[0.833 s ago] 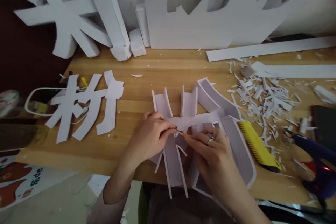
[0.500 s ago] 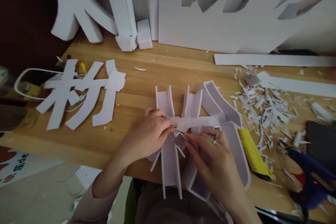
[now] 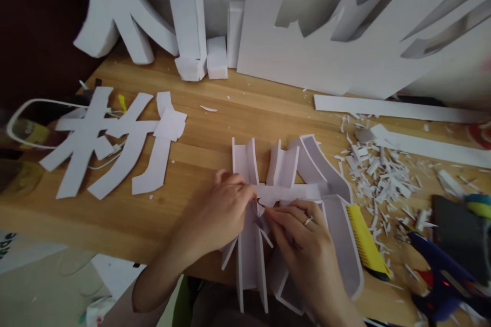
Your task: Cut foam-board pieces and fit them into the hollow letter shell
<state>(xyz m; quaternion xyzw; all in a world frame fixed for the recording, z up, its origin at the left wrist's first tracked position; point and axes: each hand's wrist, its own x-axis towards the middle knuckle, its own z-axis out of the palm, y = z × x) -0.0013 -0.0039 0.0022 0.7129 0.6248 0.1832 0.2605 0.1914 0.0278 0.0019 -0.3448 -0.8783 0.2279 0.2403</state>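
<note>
Left hand: pinching one end of a thin dark sliver. Right hand: pinching the other. White foam-board character: beneath both, on wooden bench. Step, apparently: inner-corner fitting, calling for steady fingertips. Since earlier: same pinch; blue-and-yellow item newly in view.

Brown wooden table: streaked grain. White open-walled board character at front edge: lilac-grey shadows inside. Flat white board character toward left edge: evenly white. Toothed yellow plastic tool: black end. Dark blue gun-shaped tool near front edge: red glowing spot.
</note>
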